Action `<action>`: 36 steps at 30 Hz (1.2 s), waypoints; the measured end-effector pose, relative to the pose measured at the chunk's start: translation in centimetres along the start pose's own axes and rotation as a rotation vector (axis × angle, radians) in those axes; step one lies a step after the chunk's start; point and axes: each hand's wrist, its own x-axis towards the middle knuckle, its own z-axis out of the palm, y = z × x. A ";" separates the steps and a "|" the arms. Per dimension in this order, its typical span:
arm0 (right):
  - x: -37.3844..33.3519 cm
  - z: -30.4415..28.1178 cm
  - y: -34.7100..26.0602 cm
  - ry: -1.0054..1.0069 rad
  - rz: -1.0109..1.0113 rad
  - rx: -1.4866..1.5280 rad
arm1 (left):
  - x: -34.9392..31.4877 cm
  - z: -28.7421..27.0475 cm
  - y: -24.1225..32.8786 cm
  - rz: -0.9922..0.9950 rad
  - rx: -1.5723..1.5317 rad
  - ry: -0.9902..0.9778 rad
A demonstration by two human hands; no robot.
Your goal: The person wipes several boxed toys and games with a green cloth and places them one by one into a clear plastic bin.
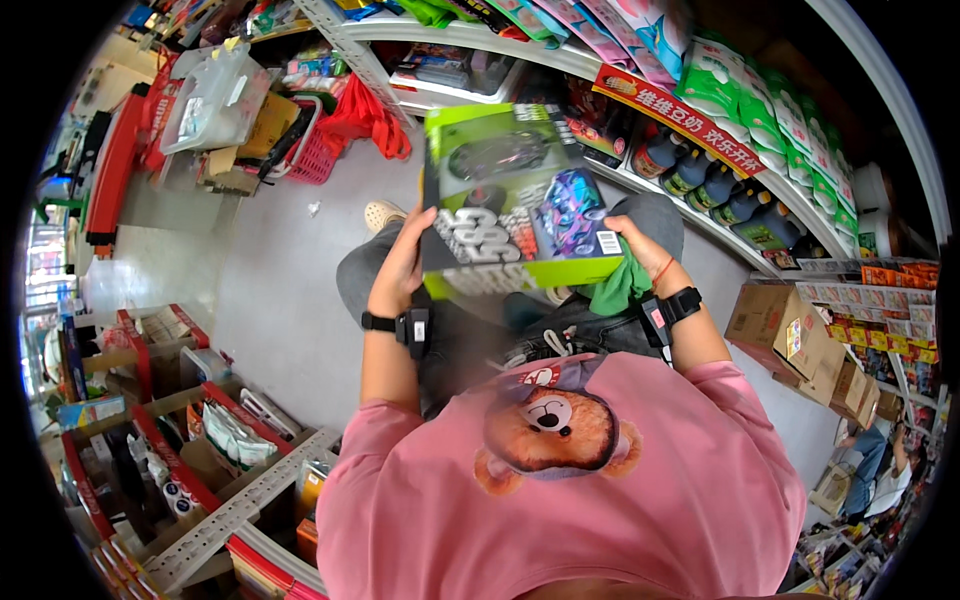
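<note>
Between my two hands is a bright green and black toy car box point(500, 215), with a pictured car and a multicoloured toy on its face. My left hand point(402, 255) grips its left side, the fingers partly hidden behind it. At the right side, my right hand point(645, 250) holds the box near its lower corner. A green cloth point(622, 285) is bunched under that same hand and hangs below the box edge. The box is raised above my bent knees, tilted toward me.
Ahead, a shelf holds dark bottles point(715, 190) beneath green and white bags point(745, 90). A pink basket point(318, 150) and red bags point(365, 115) stand left. Cardboard cartons point(785, 335) are at right; divided shelf bins point(150, 450) lie lower left. Another person point(890, 475) is far right.
</note>
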 end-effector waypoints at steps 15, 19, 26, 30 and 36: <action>13.3 -11.0 -7.0 0.448 -0.260 -0.017 | 11.3 -2.2 0.5 -0.118 0.401 0.143; 16.3 -11.8 -11.2 0.422 -0.292 -0.011 | 13.3 -4.3 0.7 -0.161 0.456 0.185; 22.7 -20.1 -11.7 0.972 -0.312 -0.088 | 16.9 -5.7 2.1 -0.144 0.477 0.191; 23.4 -21.7 -6.7 0.646 -0.092 0.128 | 18.9 -8.1 0.6 -0.132 0.485 0.239; 27.1 -17.6 -5.7 0.580 -0.126 0.160 | 18.7 -7.1 1.5 -0.106 0.507 0.199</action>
